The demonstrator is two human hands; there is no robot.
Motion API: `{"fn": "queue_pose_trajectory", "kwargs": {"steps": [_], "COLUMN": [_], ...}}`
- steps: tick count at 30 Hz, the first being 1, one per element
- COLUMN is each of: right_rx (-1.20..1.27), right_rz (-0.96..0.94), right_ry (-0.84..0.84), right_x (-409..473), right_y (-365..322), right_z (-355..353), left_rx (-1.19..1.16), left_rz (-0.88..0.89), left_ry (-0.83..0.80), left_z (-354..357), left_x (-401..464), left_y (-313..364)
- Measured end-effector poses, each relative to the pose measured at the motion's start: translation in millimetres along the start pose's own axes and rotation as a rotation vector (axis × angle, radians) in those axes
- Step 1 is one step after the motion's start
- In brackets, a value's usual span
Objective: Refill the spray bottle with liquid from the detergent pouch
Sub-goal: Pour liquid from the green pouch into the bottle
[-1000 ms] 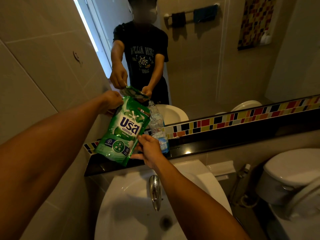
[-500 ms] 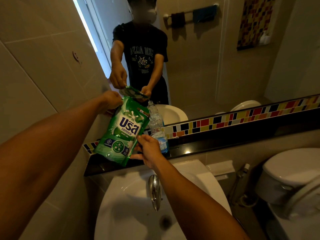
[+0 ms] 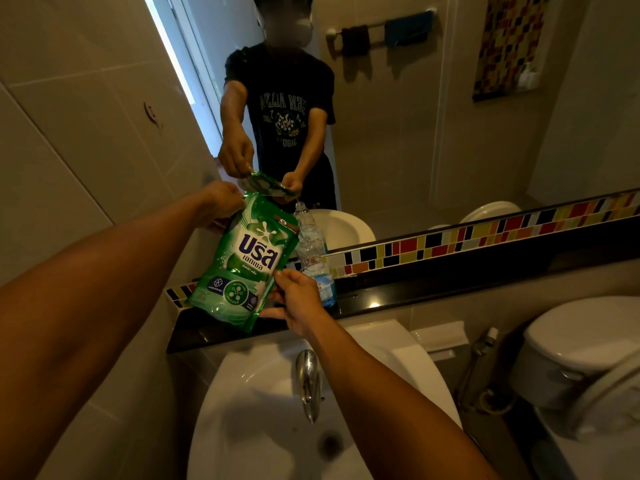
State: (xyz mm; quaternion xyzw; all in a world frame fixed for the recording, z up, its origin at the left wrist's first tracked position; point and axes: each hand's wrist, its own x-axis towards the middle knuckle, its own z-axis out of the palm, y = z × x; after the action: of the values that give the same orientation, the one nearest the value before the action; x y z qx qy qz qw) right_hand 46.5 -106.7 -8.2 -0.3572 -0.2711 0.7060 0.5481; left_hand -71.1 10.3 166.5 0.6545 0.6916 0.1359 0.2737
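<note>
I had my left hand (image 3: 221, 202) pinching the top of the floppy green plastic detergent pouch (image 3: 244, 261), right hand (image 3: 294, 299) gripping its lower edge. Clear uncapped spray bottle (image 3: 313, 265) stood just right of my fingers; best tilt slowly, spout over the neck.

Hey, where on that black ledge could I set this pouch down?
The black ledge lies bare from right of the bottle toward the toilet. Its left end is crowded: the pouch hangs over it, beside the bottle.

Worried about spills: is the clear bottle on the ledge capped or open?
Open: the clear bottle stands upright, neck bare, beside the tilted green pouch.
</note>
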Motion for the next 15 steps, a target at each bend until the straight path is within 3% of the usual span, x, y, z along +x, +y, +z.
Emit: {"fn": "queue_pose_trajectory", "kwargs": {"steps": [15], "right_rx": [0.022], "right_rz": [-0.007], "right_ry": [-0.019], "right_x": [-1.1], "right_y": [-0.3], "right_z": [2.7], "left_rx": [0.001], "left_rz": [-0.009], "left_ry": [-0.001], "left_z": [-0.5], "left_x": [0.7], "left_y": [0.6]}}
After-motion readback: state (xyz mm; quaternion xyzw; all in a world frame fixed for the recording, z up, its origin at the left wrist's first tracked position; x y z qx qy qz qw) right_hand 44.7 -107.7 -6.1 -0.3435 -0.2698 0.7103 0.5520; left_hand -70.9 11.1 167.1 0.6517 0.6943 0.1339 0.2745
